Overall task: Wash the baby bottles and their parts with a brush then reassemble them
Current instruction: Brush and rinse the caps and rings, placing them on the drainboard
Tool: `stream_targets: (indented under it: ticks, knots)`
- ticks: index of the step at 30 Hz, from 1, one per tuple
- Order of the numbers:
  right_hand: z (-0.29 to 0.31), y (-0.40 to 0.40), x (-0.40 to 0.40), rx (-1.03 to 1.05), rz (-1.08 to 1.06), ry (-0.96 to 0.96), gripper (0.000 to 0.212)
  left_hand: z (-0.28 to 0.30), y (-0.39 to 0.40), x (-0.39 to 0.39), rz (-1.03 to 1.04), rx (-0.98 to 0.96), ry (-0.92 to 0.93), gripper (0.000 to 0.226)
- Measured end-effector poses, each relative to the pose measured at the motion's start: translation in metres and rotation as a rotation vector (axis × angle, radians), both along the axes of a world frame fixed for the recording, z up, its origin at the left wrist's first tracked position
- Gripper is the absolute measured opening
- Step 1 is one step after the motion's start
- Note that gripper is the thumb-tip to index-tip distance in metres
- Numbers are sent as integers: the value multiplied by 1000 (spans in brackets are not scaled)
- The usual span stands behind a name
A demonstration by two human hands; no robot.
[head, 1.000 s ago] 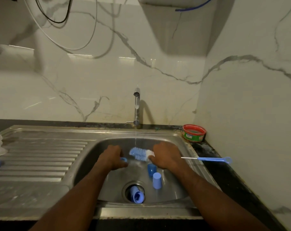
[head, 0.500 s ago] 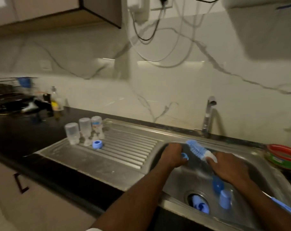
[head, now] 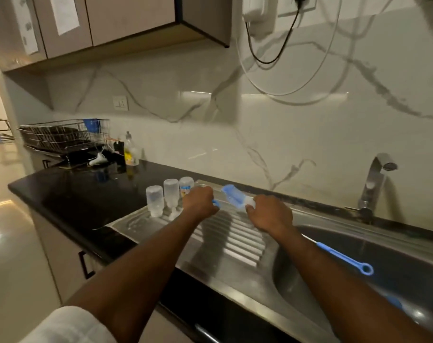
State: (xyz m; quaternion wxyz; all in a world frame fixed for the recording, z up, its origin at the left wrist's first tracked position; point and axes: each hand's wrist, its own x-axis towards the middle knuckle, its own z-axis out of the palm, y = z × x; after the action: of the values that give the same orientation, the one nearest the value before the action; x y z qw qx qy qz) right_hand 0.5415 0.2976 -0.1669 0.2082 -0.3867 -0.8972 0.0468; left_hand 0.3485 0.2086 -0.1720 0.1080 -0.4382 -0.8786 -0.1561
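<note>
Over the ribbed steel drainboard [head: 230,246]: left grip [head: 200,203] curled round a small blue bottle part [head: 216,203], right grip [head: 269,216] clasping the blue bottle brush [head: 235,195] below its bristles, three clear bottles [head: 170,194] upside down just beside the left grip.

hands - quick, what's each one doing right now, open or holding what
Left hand: fingers curled round a small blue bottle part, above the draining board.
Right hand: grips the bottle brush near its bristle head.
</note>
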Motion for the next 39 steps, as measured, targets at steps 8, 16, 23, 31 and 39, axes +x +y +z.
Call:
stream_targets:
  ticks: [8,16,23,31,39]
  knots:
    - [-19,-14,-29,14,-23,-32,39,-21,-9,-23,36,-74,61,37]
    - [-27,-8,-4,24,-46,-26,37,-25,-2,-12,21,-126,86,45]
    - [-8,10,54,25,-83,-5,45,-1,33,34,-159,-9,139,50]
    - [-24,59,189,70,-272,-65,52,-32,106,177,-432,126,68,30]
    - [-87,99,276,-167,-379,-358,48,-110,164,267,-801,-441,19,32]
